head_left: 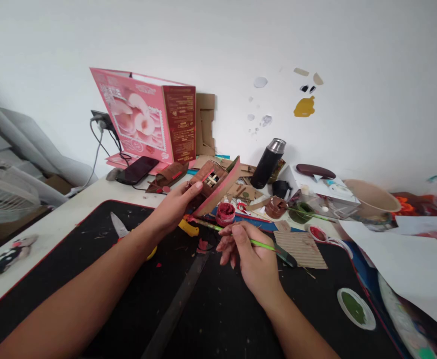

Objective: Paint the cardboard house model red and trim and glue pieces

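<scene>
My left hand (pixel 179 203) grips a small brown model house (pixel 209 180) with a latticed window and a pink-edged board slanting along its right side. Between the thumb and fingers of my right hand (pixel 246 247) is a thin green paintbrush (pixel 261 245). Its reddish tip points left, just below the model; whether it touches the model is unclear. An open jar of dark red paint (pixel 225 214) stands right of the model. Brown paint (pixel 276 206) and green paint (pixel 301 212) sit in jars further right.
Scissors (pixel 119 225) lie by my left forearm on the black mat (pixel 218 309). Corrugated cardboard (pixel 301 248) and a lid with green paint (pixel 356 307) are at right. Behind stand a black flask (pixel 268 164) and a pink box (pixel 139 114). A phone (pixel 138 170) lies at left.
</scene>
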The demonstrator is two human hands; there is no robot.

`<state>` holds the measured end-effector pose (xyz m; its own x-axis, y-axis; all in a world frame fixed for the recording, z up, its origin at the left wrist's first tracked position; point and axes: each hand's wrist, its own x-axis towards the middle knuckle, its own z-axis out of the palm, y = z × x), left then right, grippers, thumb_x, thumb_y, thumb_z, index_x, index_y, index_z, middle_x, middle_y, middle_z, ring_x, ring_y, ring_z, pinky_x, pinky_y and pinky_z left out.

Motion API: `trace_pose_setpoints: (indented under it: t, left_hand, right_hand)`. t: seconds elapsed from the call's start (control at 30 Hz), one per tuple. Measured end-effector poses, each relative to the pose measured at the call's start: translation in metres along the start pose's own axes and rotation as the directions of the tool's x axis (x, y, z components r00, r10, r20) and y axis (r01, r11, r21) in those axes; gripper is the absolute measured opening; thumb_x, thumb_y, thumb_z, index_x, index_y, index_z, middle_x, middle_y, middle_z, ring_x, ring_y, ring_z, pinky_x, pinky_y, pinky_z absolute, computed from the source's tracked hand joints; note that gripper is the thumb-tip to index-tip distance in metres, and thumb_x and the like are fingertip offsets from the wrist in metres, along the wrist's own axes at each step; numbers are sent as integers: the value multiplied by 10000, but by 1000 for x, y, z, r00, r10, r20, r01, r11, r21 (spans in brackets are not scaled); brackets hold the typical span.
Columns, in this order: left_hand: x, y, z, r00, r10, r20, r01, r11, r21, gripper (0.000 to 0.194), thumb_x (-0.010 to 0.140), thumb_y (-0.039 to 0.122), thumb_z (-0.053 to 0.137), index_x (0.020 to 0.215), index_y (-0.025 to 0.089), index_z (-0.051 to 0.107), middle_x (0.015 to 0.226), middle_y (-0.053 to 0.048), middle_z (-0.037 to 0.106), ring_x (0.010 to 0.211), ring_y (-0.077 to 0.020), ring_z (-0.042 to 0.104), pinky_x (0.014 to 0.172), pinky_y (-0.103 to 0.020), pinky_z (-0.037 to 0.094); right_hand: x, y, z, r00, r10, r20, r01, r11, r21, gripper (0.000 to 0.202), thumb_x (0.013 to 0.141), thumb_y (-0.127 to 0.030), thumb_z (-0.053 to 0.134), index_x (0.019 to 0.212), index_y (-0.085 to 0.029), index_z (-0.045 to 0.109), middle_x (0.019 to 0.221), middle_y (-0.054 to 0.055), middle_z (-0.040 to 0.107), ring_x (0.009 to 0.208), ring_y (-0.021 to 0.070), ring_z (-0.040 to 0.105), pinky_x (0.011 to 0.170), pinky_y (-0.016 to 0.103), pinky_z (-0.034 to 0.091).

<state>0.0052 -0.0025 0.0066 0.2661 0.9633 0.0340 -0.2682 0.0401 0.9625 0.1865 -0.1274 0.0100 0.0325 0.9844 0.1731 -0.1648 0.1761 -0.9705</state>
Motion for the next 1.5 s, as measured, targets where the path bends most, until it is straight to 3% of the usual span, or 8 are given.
trace_pose_setpoints:
  t: [0.2,1.03,1.5]
  left_hand:
    - [-1,0,0,1000,-4,13,5,1000,-19,624,711,759,924,960,205,781,966,-81,831,955,-298,773,864,-392,594]
    - [0,1,4,1000,-5,12,5,999,33,635,720,780,900,971,214,759,970,-63,812,963,-293,754,878,-389,562]
    - [-2,3,5,1000,-10,14,9,999,46,628,718,779,894,970,221,752,995,-65,822,961,-296,758,894,-407,575]
  right_hand:
    - [4,0,-4,993,-44,-109,50,998,46,510,1020,-669,733,913,-173,786,676,54,781,445,137,712,377,155,415]
    - [-3,5,1,997,22,69,-20,999,-39,538,1042,-687,681,920,-173,784,709,64,789,460,124,693,401,172,400]
    - [-1,3,0,999,-7,33,8,1000,-29,535,1036,-685,689,900,-175,775,687,56,779,426,121,665,392,180,397]
